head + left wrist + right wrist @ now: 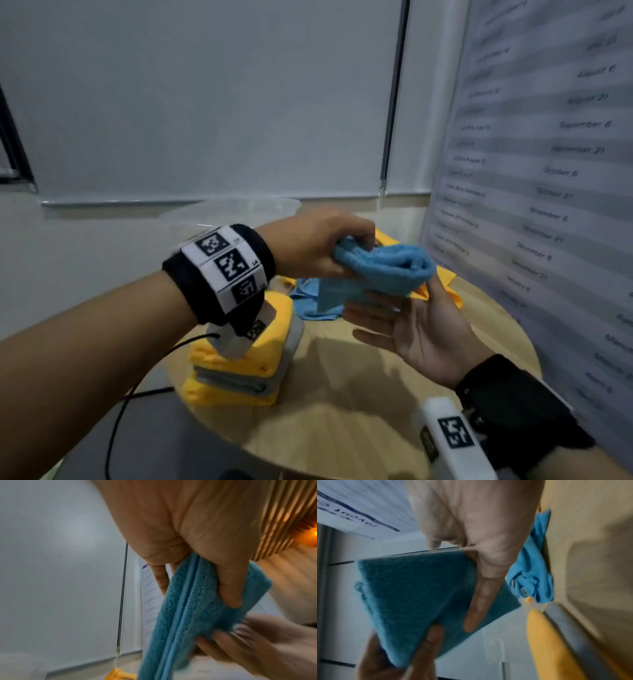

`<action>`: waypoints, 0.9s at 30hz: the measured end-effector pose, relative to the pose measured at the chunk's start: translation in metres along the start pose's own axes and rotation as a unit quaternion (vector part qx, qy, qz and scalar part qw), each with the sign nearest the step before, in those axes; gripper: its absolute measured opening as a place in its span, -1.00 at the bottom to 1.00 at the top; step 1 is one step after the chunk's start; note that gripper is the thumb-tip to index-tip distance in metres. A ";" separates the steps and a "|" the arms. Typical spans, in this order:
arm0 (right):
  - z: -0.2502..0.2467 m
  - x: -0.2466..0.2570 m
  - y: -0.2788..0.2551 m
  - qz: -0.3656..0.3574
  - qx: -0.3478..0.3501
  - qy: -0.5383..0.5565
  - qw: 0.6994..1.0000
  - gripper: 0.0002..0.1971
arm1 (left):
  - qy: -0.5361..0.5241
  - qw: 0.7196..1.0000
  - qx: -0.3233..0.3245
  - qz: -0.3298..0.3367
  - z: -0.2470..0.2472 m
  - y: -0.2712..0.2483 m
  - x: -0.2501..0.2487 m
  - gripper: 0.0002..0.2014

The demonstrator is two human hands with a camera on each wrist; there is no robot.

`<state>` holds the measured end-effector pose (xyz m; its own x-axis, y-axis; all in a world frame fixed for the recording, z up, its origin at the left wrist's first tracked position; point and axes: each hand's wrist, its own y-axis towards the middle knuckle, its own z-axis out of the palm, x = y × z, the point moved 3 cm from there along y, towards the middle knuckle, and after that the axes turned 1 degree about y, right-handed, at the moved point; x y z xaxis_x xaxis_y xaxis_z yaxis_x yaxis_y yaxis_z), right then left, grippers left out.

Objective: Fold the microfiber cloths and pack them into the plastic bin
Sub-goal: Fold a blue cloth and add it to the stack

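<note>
Round wooden table (342, 394) carries stacked folded yellow and grey cloths (246, 363). Left hand (315, 243) pinches folded blue microfiber cloth (387, 267); right hand (414, 329) flat beneath, fingers extended.

blue cloth (387, 267), yellow-grey stack (239, 373)

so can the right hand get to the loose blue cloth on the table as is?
Probably yes: the right hand is open, only resting under the folded blue cloth the left hand grips. The loose blue cloth lies just beyond, uncovered.
</note>
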<state>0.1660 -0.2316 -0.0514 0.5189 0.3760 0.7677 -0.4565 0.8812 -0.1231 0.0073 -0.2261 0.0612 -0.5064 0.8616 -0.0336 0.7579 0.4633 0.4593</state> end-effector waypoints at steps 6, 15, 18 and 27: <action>0.060 0.002 0.031 -0.015 0.034 0.001 0.999 -0.64 | -0.163 0.968 -0.078 -0.176 0.003 -0.077 0.019 -0.62; 0.097 -0.022 0.097 0.019 0.053 0.003 0.998 -0.63 | -0.542 0.672 -0.242 -0.442 -0.002 -0.122 0.079 -0.53; 0.091 -0.041 0.122 0.025 -0.006 -0.126 0.992 -0.61 | -0.458 0.719 -0.195 -0.486 0.006 -0.139 0.097 -0.52; 0.053 -0.084 0.142 0.059 -0.043 -0.485 0.871 -0.64 | -0.261 0.779 0.052 -0.567 0.056 -0.186 0.110 -0.73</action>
<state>0.0192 -0.1528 -0.0997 -0.4025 0.0839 0.9116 -0.3873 0.8867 -0.2526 -0.1658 -0.2059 -0.0775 -0.6589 -0.1602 -0.7350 -0.0125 0.9792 -0.2023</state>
